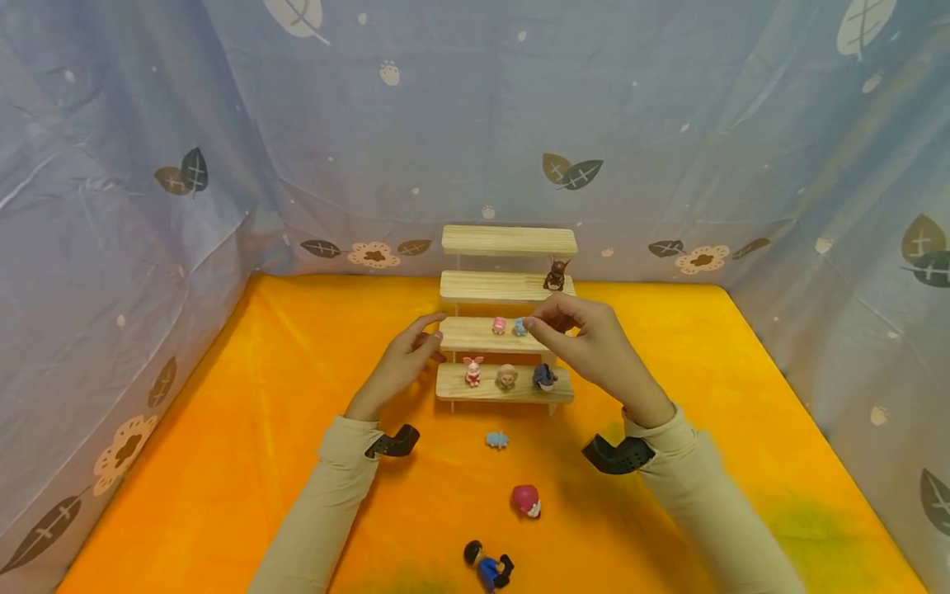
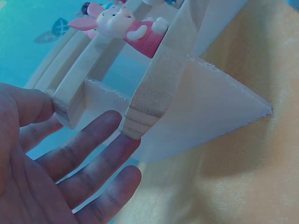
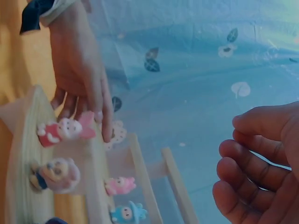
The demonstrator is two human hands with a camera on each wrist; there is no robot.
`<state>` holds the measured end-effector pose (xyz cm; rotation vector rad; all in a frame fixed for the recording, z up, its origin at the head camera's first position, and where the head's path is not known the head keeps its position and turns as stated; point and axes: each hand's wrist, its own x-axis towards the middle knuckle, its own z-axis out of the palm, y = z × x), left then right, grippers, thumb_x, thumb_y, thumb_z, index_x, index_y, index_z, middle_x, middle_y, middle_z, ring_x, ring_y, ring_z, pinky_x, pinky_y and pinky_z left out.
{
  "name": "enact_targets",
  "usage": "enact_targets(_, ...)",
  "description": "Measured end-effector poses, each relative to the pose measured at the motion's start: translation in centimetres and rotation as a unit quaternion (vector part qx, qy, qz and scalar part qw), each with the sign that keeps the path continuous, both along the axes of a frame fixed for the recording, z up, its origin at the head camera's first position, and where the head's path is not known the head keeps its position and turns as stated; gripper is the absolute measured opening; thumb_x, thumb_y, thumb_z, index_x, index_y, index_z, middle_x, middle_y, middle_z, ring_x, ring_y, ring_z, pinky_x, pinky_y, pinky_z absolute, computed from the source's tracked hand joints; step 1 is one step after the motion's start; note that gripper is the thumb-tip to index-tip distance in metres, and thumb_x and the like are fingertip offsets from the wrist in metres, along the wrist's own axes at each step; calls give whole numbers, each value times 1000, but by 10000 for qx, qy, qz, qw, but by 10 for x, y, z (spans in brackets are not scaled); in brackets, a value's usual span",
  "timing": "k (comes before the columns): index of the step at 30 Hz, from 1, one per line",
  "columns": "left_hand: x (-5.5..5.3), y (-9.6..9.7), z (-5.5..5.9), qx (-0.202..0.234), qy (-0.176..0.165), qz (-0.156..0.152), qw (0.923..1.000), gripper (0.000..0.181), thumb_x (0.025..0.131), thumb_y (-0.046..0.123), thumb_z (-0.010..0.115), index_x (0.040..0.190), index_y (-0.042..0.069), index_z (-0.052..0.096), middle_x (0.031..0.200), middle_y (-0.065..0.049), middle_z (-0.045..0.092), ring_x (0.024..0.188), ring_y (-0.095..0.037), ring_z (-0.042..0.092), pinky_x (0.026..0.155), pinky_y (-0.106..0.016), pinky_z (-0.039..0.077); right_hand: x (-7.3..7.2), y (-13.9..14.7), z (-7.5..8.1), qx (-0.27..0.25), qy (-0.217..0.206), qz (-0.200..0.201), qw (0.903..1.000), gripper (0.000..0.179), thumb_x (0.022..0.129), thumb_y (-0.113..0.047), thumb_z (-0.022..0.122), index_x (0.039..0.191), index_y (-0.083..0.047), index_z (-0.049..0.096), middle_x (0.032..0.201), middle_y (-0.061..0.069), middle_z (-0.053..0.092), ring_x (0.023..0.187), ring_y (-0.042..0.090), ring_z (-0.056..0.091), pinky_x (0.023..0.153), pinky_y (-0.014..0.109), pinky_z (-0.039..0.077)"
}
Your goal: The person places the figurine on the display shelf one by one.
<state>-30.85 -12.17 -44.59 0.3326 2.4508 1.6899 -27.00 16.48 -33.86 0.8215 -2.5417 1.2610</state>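
A four-tier wooden display stand holds several small figurines. My left hand touches its left end; in the left wrist view the thumb lies against a tier's edge and the fingers are spread below. Near the second tier from the bottom, my right hand hovers with loosely bent fingers and nothing between them in the right wrist view. A pink figurine and a light blue figurine stand side by side on that tier. On the lowest tier are a pink piglet, a tan figurine and a dark blue donkey.
A brown long-eared figurine sits at the right of the third tier. On the orange cloth lie a light blue piece, a crimson figurine and a black-haired doll in blue. Patterned curtains enclose the space.
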Motion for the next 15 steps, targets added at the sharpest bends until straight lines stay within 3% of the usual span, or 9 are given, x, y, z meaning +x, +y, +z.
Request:
enact_targets(7, -1, 0, -3, 26, -9, -31, 10000, 47, 109, 29, 47, 154, 16, 42, 118, -25, 69, 100, -35, 71, 78, -53, 58, 9, -8, -9, 5, -88, 411, 9991, 4, 97, -13, 69, 98, -15, 72, 88, -2, 71, 75, 8, 63, 72, 25, 55)
enact_targets(15, -1, 1, 0, -13, 3, 10, 10000, 45, 109, 30, 47, 154, 22, 44, 117, -23, 69, 100, -35, 71, 81, -54, 58, 18, -14, -19, 287, -515, 999, 9932, 6, 100, -22, 66, 96, -19, 70, 82, -8, 65, 71, 9, 59, 65, 26, 53)
